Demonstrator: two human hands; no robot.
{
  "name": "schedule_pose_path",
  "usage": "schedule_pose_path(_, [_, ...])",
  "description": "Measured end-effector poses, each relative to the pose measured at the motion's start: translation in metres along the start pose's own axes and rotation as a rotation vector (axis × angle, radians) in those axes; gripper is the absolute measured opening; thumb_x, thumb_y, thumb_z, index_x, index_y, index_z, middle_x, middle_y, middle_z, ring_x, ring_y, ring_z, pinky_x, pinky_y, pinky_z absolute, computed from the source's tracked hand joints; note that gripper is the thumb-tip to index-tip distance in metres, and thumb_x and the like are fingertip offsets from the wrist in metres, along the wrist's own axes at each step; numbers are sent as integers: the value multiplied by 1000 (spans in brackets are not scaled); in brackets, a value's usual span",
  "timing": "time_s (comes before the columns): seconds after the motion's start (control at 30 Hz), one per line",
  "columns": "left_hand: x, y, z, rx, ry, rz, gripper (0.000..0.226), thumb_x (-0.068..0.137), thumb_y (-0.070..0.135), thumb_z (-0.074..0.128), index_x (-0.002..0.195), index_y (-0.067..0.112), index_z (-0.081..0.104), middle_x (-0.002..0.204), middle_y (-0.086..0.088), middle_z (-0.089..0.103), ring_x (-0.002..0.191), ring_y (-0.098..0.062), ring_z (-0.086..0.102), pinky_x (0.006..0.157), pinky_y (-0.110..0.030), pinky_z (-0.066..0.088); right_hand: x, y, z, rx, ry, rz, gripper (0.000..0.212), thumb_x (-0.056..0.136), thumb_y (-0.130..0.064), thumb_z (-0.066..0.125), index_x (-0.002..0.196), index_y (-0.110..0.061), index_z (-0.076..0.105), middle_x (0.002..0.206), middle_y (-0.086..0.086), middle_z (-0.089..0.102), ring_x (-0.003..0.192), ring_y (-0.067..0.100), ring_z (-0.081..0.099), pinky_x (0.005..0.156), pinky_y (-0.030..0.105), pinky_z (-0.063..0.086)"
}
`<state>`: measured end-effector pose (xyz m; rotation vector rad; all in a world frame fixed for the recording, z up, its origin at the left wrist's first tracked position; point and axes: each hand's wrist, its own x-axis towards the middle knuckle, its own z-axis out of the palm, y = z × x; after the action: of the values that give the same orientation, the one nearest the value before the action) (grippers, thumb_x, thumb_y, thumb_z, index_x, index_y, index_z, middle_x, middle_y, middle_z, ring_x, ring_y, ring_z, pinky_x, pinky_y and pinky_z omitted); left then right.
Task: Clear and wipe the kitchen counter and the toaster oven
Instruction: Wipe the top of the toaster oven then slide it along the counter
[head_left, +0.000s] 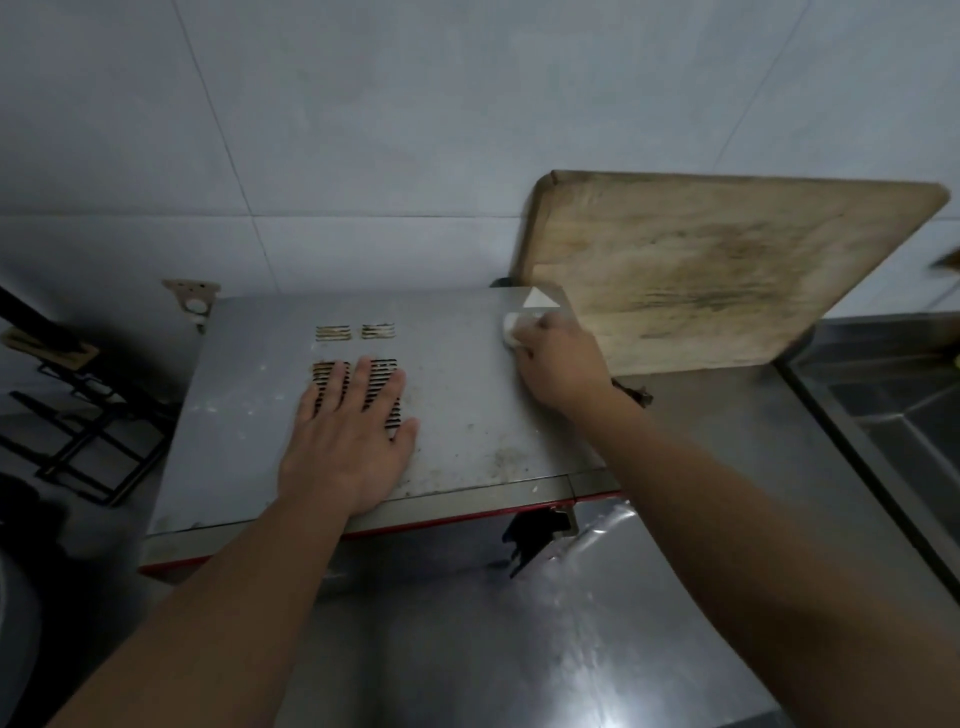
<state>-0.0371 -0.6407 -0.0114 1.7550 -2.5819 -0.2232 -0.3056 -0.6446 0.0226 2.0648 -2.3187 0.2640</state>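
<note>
step: wiping the top of the toaster oven (467, 395); table part of the job not judged done yet
left hand (348, 441): flat, palm down on the oven top, fingers (371, 382) straight and spread over the dark vent slots (382, 395); holds nothing, looks like it steadies the oven
right hand (558, 364): curled round a small white wad, probably a wipe or tissue (510, 331), pressing it on the oven top at the far right corner
wipe: mostly hidden under the fingers, only a pale edge pokes out on the left side of them
toaster oven: silver top with red front trim, sits on the steel table (701, 467) directly under both hands
dirt: brown specks and smears on the top between the two hands and toward the near edge, just short of the left thumb
cutting board (727, 270): worn wood, leaning on the tiled wall (363, 130), right beside the right knuckles; touching or not, cannot tell
other: small upper vent slots (356, 332) beyond the left fingertips; black wire rack (88, 415) well left of the left hand; sink (883, 415) far right
next move, judged: drag the wipe back from the far corner across the speckled patch toward the near edge, keep pressure, then shift the left hand to do the vent area
risk: crumbs pushed into the slots; knuckles bumping the leaning board
</note>
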Motion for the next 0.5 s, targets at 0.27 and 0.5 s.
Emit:
schedule_pose_path(0.27, [-1, 1, -4, 24, -33, -1, 67, 95, 66, 4, 156, 42, -10, 166, 3, -16, 152, -22, -14, 124, -46, -2, -126, 37, 2, 73, 84, -55, 39, 87, -44, 53, 116, -26, 71, 107, 1, 64, 95, 28, 61, 80, 41, 51])
schedule_pose_path(0.5, [-1, 3, -4, 26, -21, -5, 66, 96, 66, 5, 156, 42, -10, 166, 4, -16, 152, -21, -14, 124, -45, -3, -43, 48, 4, 101, -3, 31, 41, 94, -38, 56, 132, -25, 62, 134, 6, 55, 119, 28, 54, 101, 39, 41])
